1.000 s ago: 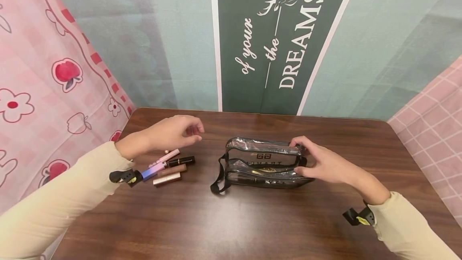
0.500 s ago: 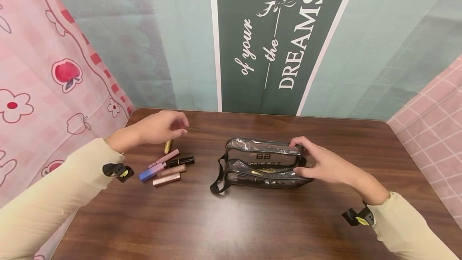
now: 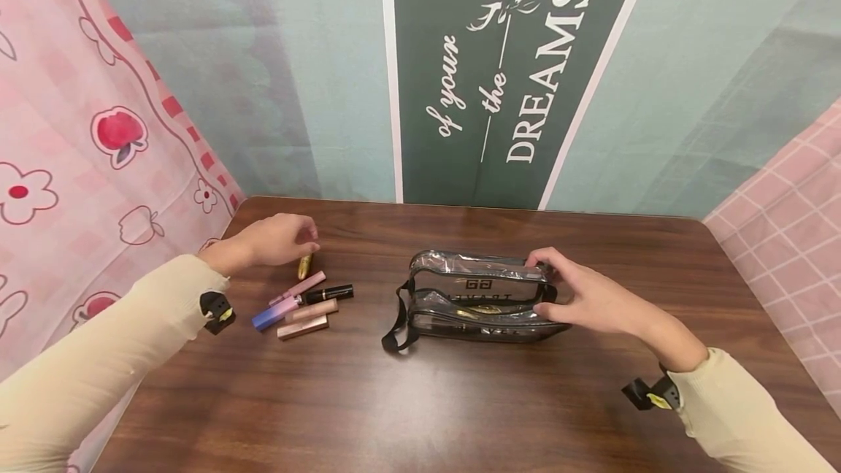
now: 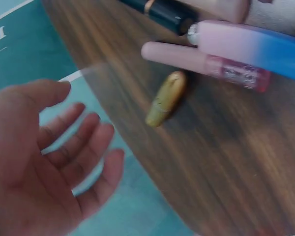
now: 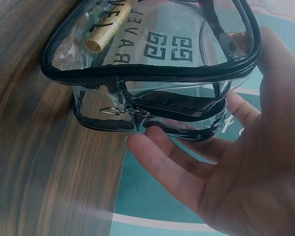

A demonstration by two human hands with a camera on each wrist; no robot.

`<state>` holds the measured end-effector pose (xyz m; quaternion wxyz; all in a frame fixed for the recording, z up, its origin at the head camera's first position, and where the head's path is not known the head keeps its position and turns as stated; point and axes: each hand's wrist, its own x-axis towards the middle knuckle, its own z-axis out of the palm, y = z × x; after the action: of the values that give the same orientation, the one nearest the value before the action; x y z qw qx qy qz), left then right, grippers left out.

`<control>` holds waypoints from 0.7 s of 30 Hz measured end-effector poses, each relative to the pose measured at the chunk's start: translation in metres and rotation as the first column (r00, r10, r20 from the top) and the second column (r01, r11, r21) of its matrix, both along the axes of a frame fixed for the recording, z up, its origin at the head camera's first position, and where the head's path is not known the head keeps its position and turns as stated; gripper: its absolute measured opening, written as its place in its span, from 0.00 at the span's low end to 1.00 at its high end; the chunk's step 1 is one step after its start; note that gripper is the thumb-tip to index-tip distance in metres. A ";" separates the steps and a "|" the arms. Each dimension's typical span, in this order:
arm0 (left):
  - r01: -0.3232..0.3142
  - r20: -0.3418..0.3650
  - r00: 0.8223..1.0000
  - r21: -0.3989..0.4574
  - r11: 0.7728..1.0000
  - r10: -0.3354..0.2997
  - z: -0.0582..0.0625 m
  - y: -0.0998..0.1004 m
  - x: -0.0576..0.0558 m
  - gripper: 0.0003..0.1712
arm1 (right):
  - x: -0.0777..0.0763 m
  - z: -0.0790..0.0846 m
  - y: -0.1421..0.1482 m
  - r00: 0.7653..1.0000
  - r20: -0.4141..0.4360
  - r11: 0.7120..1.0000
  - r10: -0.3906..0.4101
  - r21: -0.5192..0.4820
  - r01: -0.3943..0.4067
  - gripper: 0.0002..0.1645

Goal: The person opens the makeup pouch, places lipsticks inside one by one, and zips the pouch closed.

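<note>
My left hand (image 3: pixel 276 239) hovers over the table's left side with fingers loosely bent and nothing in its grasp. Close to its fingertips lies a small gold tube (image 4: pixel 166 99) with a rounded end, seemingly a lipstick. A pink lip gloss tube (image 4: pixel 206 64), a blue-and-pink tube (image 3: pixel 276 312), a black tube (image 3: pixel 328 293), a beige-pink tube (image 3: pixel 312 311) and a rose-gold tube (image 3: pixel 302 328) lie together nearby. At centre right, my right hand (image 3: pixel 588 298) holds the end of a clear toiletry bag (image 3: pixel 486 331) with black piping, thumb and fingers on either side. Inside shows a gold tube (image 5: pixel 108 32).
The brown wooden table (image 3: pixel 420 407) meets a green printed cloth (image 3: pixel 473 79) at the back. Pink curtains (image 3: pixel 118 166) hang at the left, pink checked cloth (image 3: pixel 801 217) at the right. The bag's black strap loop (image 3: pixel 394 338) lies at its left end.
My left hand has moved left, away from the bag, and lower toward the small gold tube, which came into sight from beneath it. The right hand and bag stay put.
</note>
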<state>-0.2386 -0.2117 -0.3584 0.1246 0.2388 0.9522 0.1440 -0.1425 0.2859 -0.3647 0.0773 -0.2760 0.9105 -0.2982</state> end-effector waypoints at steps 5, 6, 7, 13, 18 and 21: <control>-0.166 -0.015 0.986 -0.095 0.982 0.166 -0.011 -0.004 0.001 0.16 | -0.001 0.001 0.000 1.000 0.005 1.000 0.001 0.001 -0.001 0.37; -0.195 -0.004 0.981 -0.099 0.976 0.195 -0.013 -0.005 0.001 0.18 | -0.001 0.001 0.000 1.000 0.005 1.000 0.002 0.002 -0.002 0.37; -0.220 0.012 0.975 -0.101 0.970 0.222 -0.015 -0.005 0.002 0.19 | -0.001 0.001 0.000 1.000 0.004 1.000 0.003 0.002 -0.003 0.37; -0.308 0.132 0.938 -0.117 0.944 0.322 -0.024 -0.008 0.006 0.23 | -0.002 0.001 0.000 1.000 0.012 1.000 -0.001 0.002 0.001 0.37; -0.315 0.194 0.924 -0.103 0.944 0.329 -0.033 -0.012 0.006 0.24 | -0.003 0.001 0.001 1.000 0.012 1.000 -0.001 0.002 0.001 0.37; -0.300 0.213 0.926 -0.083 0.950 0.311 -0.040 -0.013 0.005 0.21 | -0.003 0.001 0.001 1.000 0.009 1.000 -0.001 0.001 0.001 0.37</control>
<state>-0.2337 -0.2246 -0.3983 0.2128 0.0669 0.9609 0.1643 -0.1457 0.2871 -0.3640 0.0816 -0.2741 0.9104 -0.2990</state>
